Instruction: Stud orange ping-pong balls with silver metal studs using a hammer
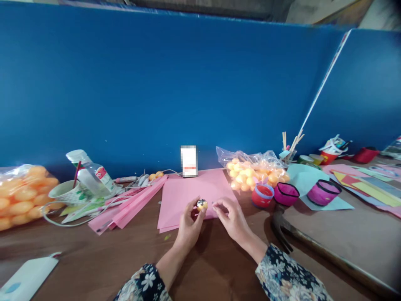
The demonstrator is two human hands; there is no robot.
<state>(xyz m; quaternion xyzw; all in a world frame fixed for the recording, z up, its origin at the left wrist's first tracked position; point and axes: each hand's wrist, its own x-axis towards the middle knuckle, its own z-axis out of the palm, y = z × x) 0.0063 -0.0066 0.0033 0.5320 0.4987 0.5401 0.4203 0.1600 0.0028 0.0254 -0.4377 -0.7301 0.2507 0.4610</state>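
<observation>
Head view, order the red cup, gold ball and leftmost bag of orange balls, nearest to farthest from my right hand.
1. Gold ball: just left, in the left hand.
2. Red cup: right of the right hand.
3. Leftmost bag of orange balls: far left edge.

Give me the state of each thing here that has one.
Gold ball: held in left hand
Right hand: curled, grip unclear
Hammer: lying down
Plastic bottle: tilted
Pink paper: lying flat
Right-side orange balls: bagged
Red cup: open on top
Purple cups: open on top
</observation>
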